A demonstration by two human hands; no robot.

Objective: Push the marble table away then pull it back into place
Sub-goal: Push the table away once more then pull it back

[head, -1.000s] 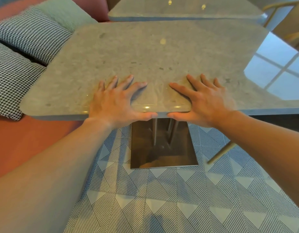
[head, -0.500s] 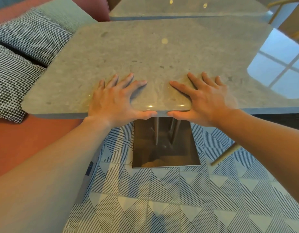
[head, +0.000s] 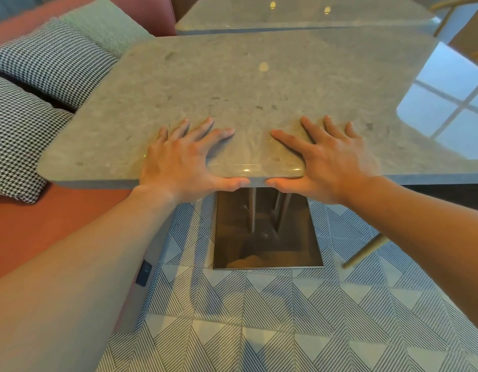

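The grey marble table fills the upper middle of the view, its near edge facing me. My left hand lies flat on the top near that edge, fingers spread, thumb along the front edge. My right hand mirrors it a little to the right, with its thumb also against the edge. The table's metal base plate sits on the floor below, between my forearms.
A second marble table stands just beyond the far edge, almost touching. A red sofa with houndstooth cushions runs along the left. A chair leg angles in at the right. Patterned tiles cover the floor.
The table has slid a little away from me, past the cushions and towards the second table. Both hands keep the same flat hold on its near edge.
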